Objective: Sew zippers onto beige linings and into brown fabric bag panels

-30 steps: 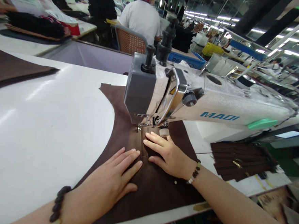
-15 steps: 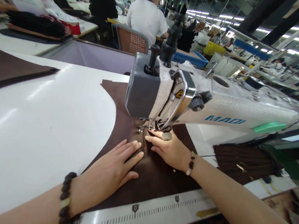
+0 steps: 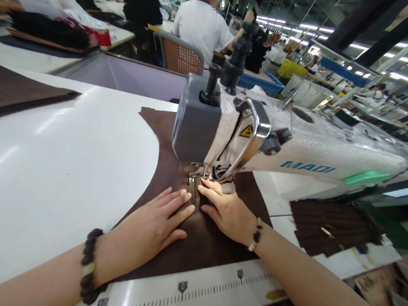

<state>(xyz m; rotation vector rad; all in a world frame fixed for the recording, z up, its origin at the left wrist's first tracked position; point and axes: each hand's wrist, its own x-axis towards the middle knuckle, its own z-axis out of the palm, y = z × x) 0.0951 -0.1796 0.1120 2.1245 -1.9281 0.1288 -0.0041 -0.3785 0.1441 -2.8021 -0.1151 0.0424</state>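
A dark brown fabric piece (image 3: 217, 245) lies flat on the white sewing table, running under the head of a sewing machine (image 3: 201, 120). A narrow strip, perhaps a zipper or pocket opening (image 3: 195, 190), leads to the presser foot (image 3: 192, 178). My left hand (image 3: 156, 226) rests flat on the cloth left of that strip, fingers stretched out. Right of the strip, my right hand (image 3: 227, 212) presses the cloth with extended fingers, its fingertips close to the foot. Neither hand grips anything. The needle point is too small to make out.
More brown cloth (image 3: 18, 91) lies at the far left of the white table (image 3: 86, 166). Brown pieces with zippers (image 3: 329, 223) are stacked at right. A printed ruler (image 3: 182, 294) runs along the front edge. Behind the machine, a person in a white shirt (image 3: 200, 29) sits on a chair.
My right hand has shifted slightly left and down on the cloth, its thumb nearer the strip. My left hand stays almost in place. The co-worker has raised an arm.
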